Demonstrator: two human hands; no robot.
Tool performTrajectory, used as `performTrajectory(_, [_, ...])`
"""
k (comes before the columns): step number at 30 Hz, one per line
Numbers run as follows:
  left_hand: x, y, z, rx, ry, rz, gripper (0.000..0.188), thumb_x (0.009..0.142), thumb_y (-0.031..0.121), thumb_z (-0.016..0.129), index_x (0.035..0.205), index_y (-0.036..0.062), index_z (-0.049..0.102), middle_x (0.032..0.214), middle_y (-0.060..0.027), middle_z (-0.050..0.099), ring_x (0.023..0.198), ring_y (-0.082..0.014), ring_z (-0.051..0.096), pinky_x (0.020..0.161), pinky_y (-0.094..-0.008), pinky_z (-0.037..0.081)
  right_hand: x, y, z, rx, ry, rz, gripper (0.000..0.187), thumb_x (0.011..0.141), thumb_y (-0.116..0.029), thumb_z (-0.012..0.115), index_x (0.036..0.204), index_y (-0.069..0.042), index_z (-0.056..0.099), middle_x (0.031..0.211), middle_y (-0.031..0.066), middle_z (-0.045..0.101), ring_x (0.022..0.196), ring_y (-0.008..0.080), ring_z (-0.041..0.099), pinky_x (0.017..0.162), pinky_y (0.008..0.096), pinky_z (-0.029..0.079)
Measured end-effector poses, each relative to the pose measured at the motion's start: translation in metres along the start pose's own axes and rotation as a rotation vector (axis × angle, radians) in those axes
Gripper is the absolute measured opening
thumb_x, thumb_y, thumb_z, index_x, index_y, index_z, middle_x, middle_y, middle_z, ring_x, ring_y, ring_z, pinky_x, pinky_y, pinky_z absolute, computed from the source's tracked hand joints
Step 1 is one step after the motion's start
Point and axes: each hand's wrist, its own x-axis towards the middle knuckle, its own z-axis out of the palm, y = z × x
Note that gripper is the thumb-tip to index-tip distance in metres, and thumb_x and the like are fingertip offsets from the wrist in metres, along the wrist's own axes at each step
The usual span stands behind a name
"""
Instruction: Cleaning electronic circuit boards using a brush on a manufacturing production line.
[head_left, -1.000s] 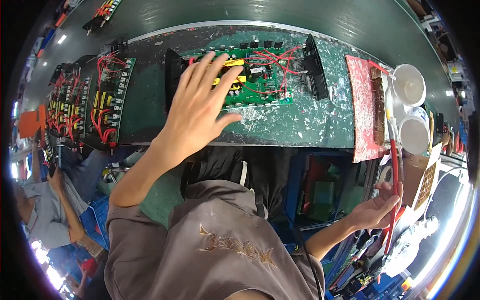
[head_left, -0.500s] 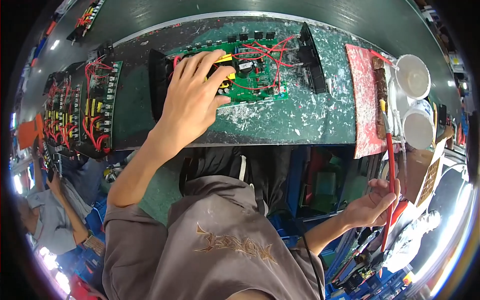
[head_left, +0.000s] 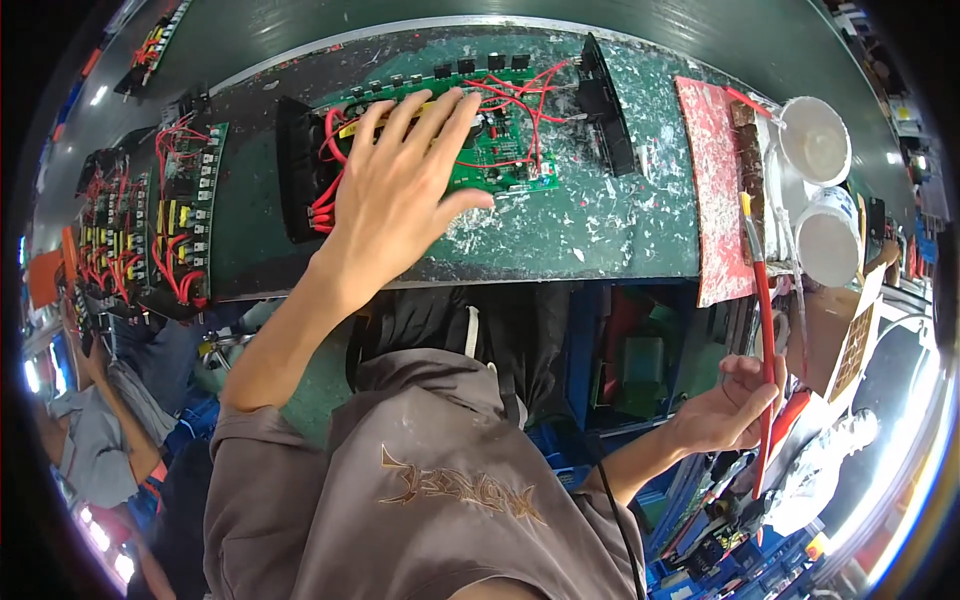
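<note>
The left hand [head_left: 400, 185] has just uncurled: half a second ago its fingers bent down around the parts of the green circuit board [head_left: 505, 160], and now they stretch long over it, thumb splayed out past its near edge. Whether the fingertips press on anything, I cannot tell. The board lies on the workbench [head_left: 610, 245], between two black end panels [head_left: 298, 185], with thick red wires [head_left: 322, 212] now plainer at its left end. The right hand [head_left: 722, 415] keeps its fingers closed around a red-handled brush [head_left: 764, 330] — bristles by the red mat [head_left: 712, 165], well apart from the board — so only the left hand seems engaged there.
</note>
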Motion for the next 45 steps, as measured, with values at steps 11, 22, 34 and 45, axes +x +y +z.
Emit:
performTrajectory(11, [0.001,-0.005,-0.004,-0.084,0.03,0.059,0.062,0.08,0.033,0.069,0.131,0.0063,0.046,0.124,-0.0121,0.054,0.118,-0.0311,0.047,0.102,-0.0451,0.031,-0.003,0.005,-0.013,-0.032,0.026,-0.02,0.035,0.1,-0.02,0.042,0.113,0.009,0.056,0.073,0.016,0.063,0.058,0.0173,0.057,0.057,0.0251,0.046])
performTrajectory(22, [0.012,0.016,0.013,-0.099,0.052,0.004,0.065,0.071,0.028,0.076,0.127,0.0087,0.049,0.129,-0.0122,0.046,0.117,-0.0315,0.042,0.1,-0.0452,0.033,-0.003,0.011,-0.015,0.037,0.026,0.018,0.033,0.099,-0.018,0.044,0.111,0.01,0.057,0.076,0.0154,0.062,0.063,0.0187,0.055,0.055,0.028,0.044])
performTrajectory(34, [0.002,0.0,0.009,-0.086,0.137,0.029,0.071,0.07,0.035,0.077,0.126,0.0022,0.049,0.122,-0.0185,0.045,0.113,-0.0344,0.043,0.099,-0.0498,0.03,-0.005,0.013,-0.016,0.059,0.057,-0.036,0.029,0.096,-0.018,0.052,0.106,0.009,0.06,0.08,0.0154,0.064,0.065,0.0202,0.059,0.061,0.0292,0.048])
performTrajectory(45, [-0.009,-0.065,-0.008,-0.008,0.011,-0.147,0.078,0.09,0.06,0.037,0.087,-0.0136,0.061,0.089,-0.0242,0.057,0.09,-0.0324,0.05,0.084,-0.0407,0.039,0.002,-0.007,0.015,0.129,0.007,-0.1,0.025,0.093,-0.017,0.054,0.093,0.006,0.064,0.099,0.0162,0.065,0.077,0.0198,0.062,0.059,0.0255,0.05])
